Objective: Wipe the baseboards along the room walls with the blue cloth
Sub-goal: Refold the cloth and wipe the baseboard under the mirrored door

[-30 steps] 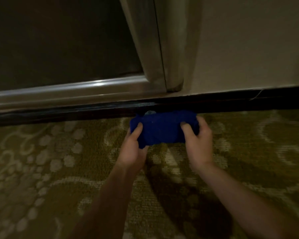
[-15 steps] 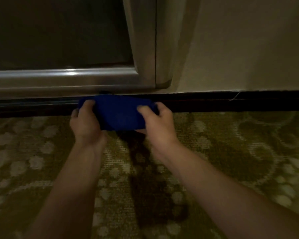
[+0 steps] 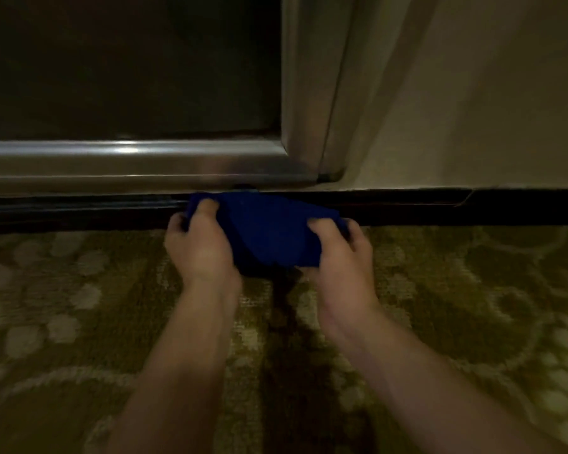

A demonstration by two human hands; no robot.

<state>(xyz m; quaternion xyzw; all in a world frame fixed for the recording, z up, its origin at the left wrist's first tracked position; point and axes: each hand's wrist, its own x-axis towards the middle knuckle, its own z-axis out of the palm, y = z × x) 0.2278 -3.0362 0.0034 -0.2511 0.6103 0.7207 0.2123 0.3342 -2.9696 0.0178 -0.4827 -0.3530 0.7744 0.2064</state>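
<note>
At the foot of the wall, below a metal frame (image 3: 138, 158), the cloth (image 3: 269, 234) presses against the dark baseboard (image 3: 440, 208). The left hand (image 3: 200, 247) clamps its left end, the right hand (image 3: 338, 257) its right end, thumbs on top. Patterned carpet (image 3: 79, 306) lies beneath.

Both forearms reach forward, left hand (image 3: 201, 247) and right hand (image 3: 338, 257) clenched.
</note>
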